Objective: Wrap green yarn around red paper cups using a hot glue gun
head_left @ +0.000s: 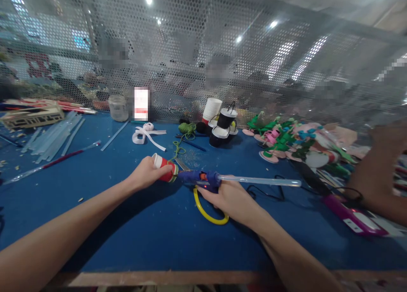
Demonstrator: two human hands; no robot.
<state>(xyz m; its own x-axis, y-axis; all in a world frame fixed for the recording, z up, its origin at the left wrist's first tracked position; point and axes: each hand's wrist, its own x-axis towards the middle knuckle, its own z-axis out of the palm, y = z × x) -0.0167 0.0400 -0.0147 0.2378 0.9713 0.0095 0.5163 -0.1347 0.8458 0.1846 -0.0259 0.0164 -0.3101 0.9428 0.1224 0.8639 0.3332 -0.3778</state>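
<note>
My left hand (146,173) is closed around a small red and white paper cup (165,170), tilted on its side. Green yarn (178,150) trails from the cup's bottom end back to a ball behind it. In my right hand (230,194) is a blue hot glue gun (199,178), its nozzle at the end of the cup; I cannot tell if they touch. A long clear glue stick (263,180) sticks out of the gun's back. Below the gun a yellow curved strip (208,215) lies on the blue table (127,237), partly hidden by my right hand.
Glue sticks (57,135) and a cardboard box (32,116) lie at left. Behind are white ribbon (148,135), a plastic jar (118,108) and black-wrapped cups (219,136). Green crafts (280,139), a purple power strip (354,215) and another person's arm (372,169) are at right.
</note>
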